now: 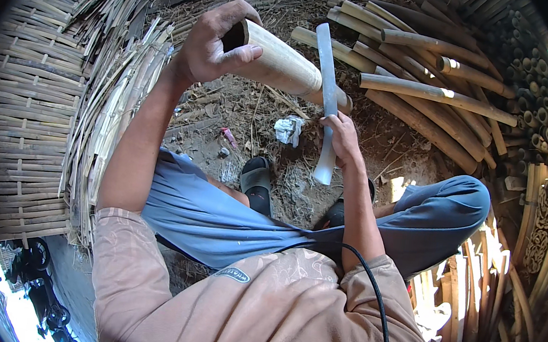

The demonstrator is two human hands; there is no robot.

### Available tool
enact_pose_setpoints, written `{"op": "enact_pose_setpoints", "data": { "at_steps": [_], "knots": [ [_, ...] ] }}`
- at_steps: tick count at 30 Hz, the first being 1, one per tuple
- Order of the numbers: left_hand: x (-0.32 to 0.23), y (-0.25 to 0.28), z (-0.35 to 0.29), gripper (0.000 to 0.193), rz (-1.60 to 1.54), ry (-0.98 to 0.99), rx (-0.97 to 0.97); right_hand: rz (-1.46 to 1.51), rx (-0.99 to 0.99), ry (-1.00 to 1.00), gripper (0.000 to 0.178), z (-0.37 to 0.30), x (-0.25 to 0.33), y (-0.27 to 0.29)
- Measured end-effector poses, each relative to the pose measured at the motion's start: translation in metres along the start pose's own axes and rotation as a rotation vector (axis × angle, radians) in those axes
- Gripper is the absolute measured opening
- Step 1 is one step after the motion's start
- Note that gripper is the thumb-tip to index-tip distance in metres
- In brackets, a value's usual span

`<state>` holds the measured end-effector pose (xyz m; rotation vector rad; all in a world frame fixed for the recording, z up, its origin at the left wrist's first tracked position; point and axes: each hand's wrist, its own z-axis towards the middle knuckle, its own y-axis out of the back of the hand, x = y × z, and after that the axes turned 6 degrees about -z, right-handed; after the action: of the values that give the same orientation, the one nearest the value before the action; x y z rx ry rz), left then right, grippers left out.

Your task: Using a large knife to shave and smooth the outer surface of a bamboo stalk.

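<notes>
My left hand (219, 46) is closed around the open, hollow end of a thick bamboo tube (281, 58), thumb outside along its wall. The tube slants down to the right, raised above the ground. In my right hand (345, 135) is a long, pale grey blade-like tool (327, 64), slightly curved and held upright. It crosses in front of the tube near its far right end; whether the two touch, I cannot tell. The tool's lower end sticks out below my fist.
Cut bamboo poles (439, 98) lie piled at the far right, beside a stack of bamboo tubes (539, 84). Split bamboo strips (110, 129) lean along a woven bamboo panel (25, 114) on the left. A crumpled white scrap (288, 131) lies on the dirt ground. A black cable (377, 293) runs over my shirt.
</notes>
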<state>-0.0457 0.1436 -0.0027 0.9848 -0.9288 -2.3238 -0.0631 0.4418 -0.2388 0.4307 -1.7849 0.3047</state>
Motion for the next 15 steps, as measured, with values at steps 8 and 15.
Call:
{"op": "enact_pose_setpoints", "data": {
  "at_steps": [8, 15],
  "knots": [
    [0.0, 0.001, -0.001, 0.039, -0.012, -0.001, -0.013, 0.057, -0.006, -0.052, 0.027, -0.008, 0.017, -0.007],
    [-0.002, 0.001, 0.001, 0.039, -0.022, 0.009, -0.016, 0.057, 0.037, -0.016, 0.028, -0.004, 0.005, -0.004]
  ]
}}
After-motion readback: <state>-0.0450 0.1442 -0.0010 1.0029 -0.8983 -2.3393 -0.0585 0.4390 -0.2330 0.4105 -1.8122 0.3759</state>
